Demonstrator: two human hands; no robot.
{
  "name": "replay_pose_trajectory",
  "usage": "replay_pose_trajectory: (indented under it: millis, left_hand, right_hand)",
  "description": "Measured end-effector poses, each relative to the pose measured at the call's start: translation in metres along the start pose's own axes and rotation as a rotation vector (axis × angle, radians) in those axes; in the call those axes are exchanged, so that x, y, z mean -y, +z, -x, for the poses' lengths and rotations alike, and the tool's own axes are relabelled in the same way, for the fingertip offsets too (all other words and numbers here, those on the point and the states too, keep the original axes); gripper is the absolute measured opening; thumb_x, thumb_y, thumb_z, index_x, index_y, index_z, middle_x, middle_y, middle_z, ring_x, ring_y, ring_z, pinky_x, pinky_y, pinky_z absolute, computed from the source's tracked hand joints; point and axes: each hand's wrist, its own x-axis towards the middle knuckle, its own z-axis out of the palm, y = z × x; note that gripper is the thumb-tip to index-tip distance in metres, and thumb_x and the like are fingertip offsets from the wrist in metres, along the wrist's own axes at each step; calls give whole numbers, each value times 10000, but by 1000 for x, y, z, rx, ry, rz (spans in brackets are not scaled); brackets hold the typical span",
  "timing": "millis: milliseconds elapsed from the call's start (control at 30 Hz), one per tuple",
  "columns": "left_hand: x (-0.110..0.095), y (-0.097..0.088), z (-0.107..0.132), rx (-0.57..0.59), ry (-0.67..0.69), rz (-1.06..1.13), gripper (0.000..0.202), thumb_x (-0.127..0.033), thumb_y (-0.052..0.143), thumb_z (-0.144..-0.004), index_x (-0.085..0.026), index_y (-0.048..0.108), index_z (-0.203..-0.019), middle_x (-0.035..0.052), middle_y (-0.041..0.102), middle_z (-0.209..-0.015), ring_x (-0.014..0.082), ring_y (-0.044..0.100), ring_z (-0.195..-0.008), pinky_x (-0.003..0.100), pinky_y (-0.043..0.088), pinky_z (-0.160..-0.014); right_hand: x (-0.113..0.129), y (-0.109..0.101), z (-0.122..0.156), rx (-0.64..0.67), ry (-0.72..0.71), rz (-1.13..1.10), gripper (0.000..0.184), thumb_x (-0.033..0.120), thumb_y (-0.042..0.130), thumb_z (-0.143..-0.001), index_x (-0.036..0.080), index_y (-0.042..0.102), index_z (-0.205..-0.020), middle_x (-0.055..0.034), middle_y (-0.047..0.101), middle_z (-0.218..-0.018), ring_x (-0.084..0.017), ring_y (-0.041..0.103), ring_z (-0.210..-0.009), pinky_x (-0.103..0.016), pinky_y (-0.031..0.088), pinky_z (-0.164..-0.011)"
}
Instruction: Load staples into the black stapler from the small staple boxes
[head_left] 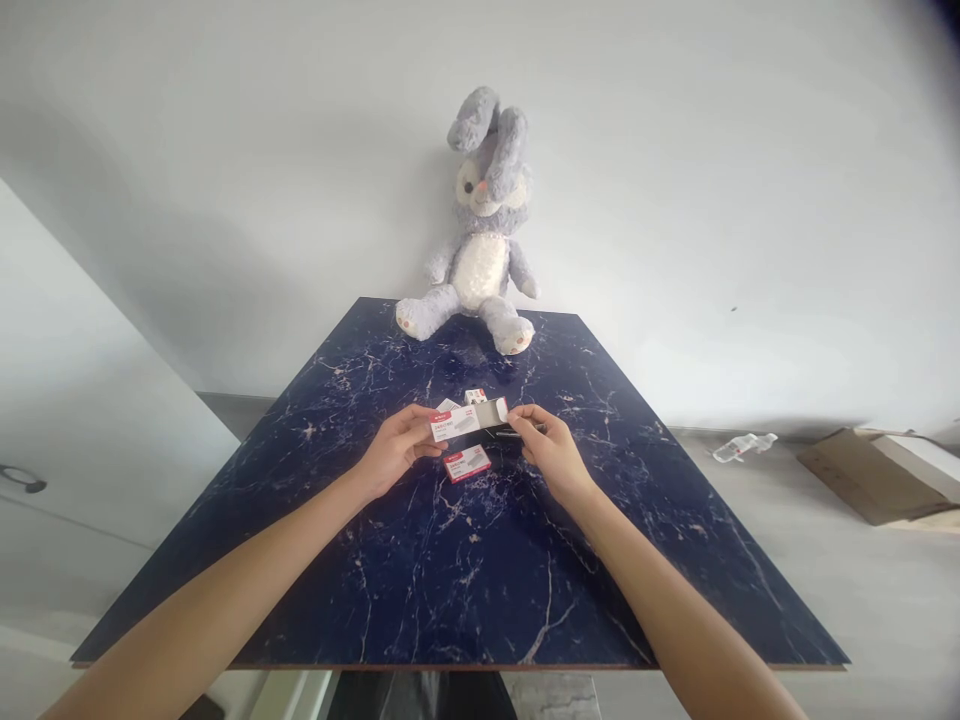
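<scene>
Between my two hands, above the table, is a small red-and-white staple box (453, 424), its inner tray (493, 412) slid partly out to the right. My left hand (397, 448) pinches the left end of the printed sleeve. At the tray's right end, my right hand (551, 450) grips the white end between thumb and fingers. Just below, a second red-and-white staple box (466, 463) lies on the table. Behind the held box, another small printed box (475, 397) shows in part. A thin dark object (510, 434) beside my right fingers is mostly hidden.
The dark blue marbled table (450, 580) stands against a pale wall. A grey plush rabbit (484, 250) sits at its far edge. On the floor to the right are a cardboard box (874, 475) and a clear plastic item (742, 447).
</scene>
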Motion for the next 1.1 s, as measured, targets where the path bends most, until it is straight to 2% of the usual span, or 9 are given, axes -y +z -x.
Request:
replay_pose_trajectory:
  millis: [133,233,367,467,600,700,867,1000,1100]
  left_hand:
    - [-1,1,1,68,-27,29,234,-303,744,-847,-187,675,-1037,73,742,-1056,153,734,-810,223,620,-704]
    - [-2,1,1,92,-29,32,228,-292,738,-855,-192,680,-1052,74,737,-1090,156,736,-835,228,622,-735]
    - [2,-1,1,100,-33,12,383,-291,713,-879,-232,631,-1248,84,740,-1104,169,742,-820,287,623,-789]
    - [4,-2,2,147,-60,-5,481,-288,700,-889,-241,579,-1352,105,734,-1131,187,741,-833,309,616,-788]
    - [0,2,6,233,-59,-8,586,-289,718,-870,-268,520,-1421,133,631,-1339,265,693,-1053,376,594,-843]
    - [-5,6,8,279,-57,5,645,-327,740,-847,-295,489,-1441,131,534,-1454,307,628,-1180,428,562,-899]
    - [-7,8,9,308,-63,-37,623,-347,763,-816,-249,540,-1390,144,631,-1329,309,634,-1168,454,511,-952]
    - [-3,6,4,215,3,-7,480,-325,747,-826,-240,620,-1282,118,694,-1203,282,651,-1129,459,480,-998]
    - [-3,5,3,193,-8,-49,459,-313,745,-824,-255,629,-1264,114,669,-1242,283,634,-1152,466,482,-1001]
  right_hand:
    - [-3,-1,-3,-40,-37,53,443,573,628,-800,221,724,-1051,-15,611,-695,-148,500,-579,-276,375,-534]
    - [-4,-2,-3,-34,-48,60,456,562,633,-793,221,734,-1077,-21,624,-692,-170,536,-619,-291,402,-566]
    - [-4,0,-3,-15,-34,50,450,554,626,-794,210,744,-1059,-24,630,-691,-156,523,-596,-287,402,-562]
    - [-1,7,2,74,-17,39,420,522,643,-790,200,754,-1037,-8,602,-650,-131,469,-547,-274,372,-530]
    - [1,15,10,264,32,-63,380,442,644,-816,200,736,-1094,49,471,-561,-85,332,-472,-247,266,-467]
    - [0,18,13,355,85,-157,367,424,638,-827,195,724,-1101,73,387,-530,-73,264,-449,-245,192,-451]
    - [1,16,12,405,120,-198,350,435,642,-836,196,710,-1082,84,347,-532,-72,246,-452,-241,185,-456]
    - [4,9,9,353,91,-96,369,466,637,-853,229,666,-1134,70,434,-616,-72,312,-461,-231,241,-451]
    - [4,6,8,421,55,27,366,473,591,-889,234,658,-1159,56,492,-645,-82,346,-476,-233,278,-468]
